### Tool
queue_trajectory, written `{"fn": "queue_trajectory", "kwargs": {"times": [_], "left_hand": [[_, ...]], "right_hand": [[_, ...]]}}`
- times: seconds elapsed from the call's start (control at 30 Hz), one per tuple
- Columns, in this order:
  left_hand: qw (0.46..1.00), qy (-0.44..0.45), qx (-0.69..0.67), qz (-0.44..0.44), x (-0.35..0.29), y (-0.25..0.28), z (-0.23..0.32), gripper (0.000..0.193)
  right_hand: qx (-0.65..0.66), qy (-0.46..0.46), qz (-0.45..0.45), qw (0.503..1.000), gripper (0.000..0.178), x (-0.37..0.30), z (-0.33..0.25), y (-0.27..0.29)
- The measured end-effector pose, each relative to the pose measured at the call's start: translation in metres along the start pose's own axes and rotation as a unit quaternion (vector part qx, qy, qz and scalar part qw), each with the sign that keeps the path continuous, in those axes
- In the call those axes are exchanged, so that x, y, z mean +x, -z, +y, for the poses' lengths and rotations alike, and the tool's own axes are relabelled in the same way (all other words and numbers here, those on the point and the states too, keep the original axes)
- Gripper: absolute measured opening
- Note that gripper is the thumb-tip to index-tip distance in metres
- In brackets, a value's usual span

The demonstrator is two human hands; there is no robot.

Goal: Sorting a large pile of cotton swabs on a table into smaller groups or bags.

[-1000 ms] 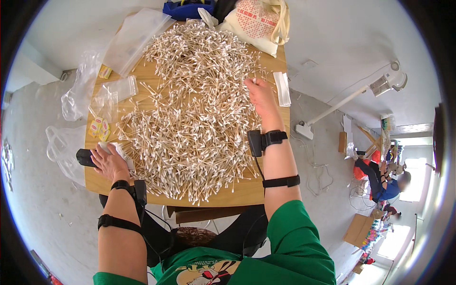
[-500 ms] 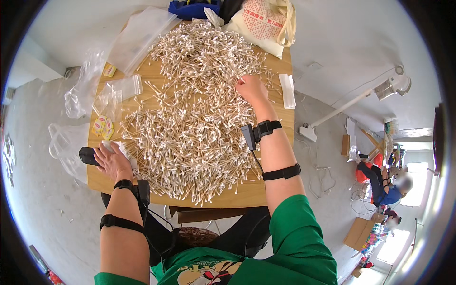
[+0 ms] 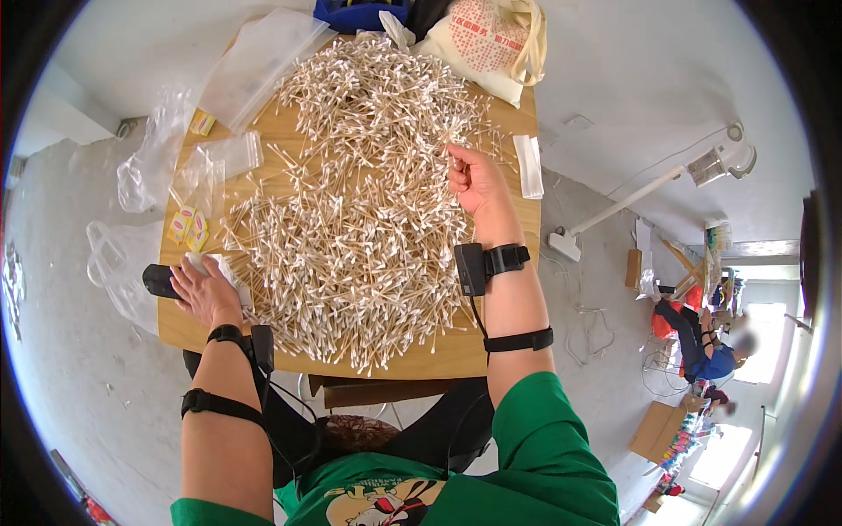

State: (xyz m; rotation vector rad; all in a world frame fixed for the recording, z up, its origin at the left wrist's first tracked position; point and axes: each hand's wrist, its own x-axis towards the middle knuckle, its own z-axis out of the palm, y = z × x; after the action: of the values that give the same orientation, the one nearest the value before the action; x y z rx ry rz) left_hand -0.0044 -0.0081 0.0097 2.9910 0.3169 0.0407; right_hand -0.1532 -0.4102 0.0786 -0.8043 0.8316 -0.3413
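A large heap of wooden-stick cotton swabs (image 3: 351,263) covers much of the wooden table (image 3: 421,362). My left hand (image 3: 210,294) lies flat with its fingers spread at the table's near left corner, over a white item (image 3: 233,273) that it partly hides. A black object (image 3: 159,282) sits by its fingertips. Over the right side of the heap, my right hand (image 3: 478,182) is closed, with thumb and fingers pressed together. Whatever is in that pinch is too small to make out. Both forearms wear black straps with small devices.
Yellow packets (image 3: 187,226) and clear plastic bags (image 3: 230,156) lie along the left side. White strips (image 3: 529,167) rest at the right edge. A cream cloth bag (image 3: 478,48) and a blue container (image 3: 360,15) stand at the back. Another person (image 3: 715,355) sits far right.
My right hand has drawn back a little toward me and to the right, lifting from the swabs. My left hand stays on the white item.
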Motion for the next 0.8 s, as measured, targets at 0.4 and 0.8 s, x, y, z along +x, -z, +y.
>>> {"fn": "queue_trajectory", "kwargs": {"times": [0.4,0.8], "left_hand": [[1.0,0.004,0.011,0.008,0.003,-0.005,-0.003,0.056],[1.0,0.001,0.004,-0.004,0.004,-0.006,-0.003,0.059]], "right_hand": [[-0.068,-0.041,-0.016,0.997,0.017,-0.003,0.007,-0.019],[-0.323,0.104,0.011,0.94,0.014,0.009,0.018,-0.004]]}}
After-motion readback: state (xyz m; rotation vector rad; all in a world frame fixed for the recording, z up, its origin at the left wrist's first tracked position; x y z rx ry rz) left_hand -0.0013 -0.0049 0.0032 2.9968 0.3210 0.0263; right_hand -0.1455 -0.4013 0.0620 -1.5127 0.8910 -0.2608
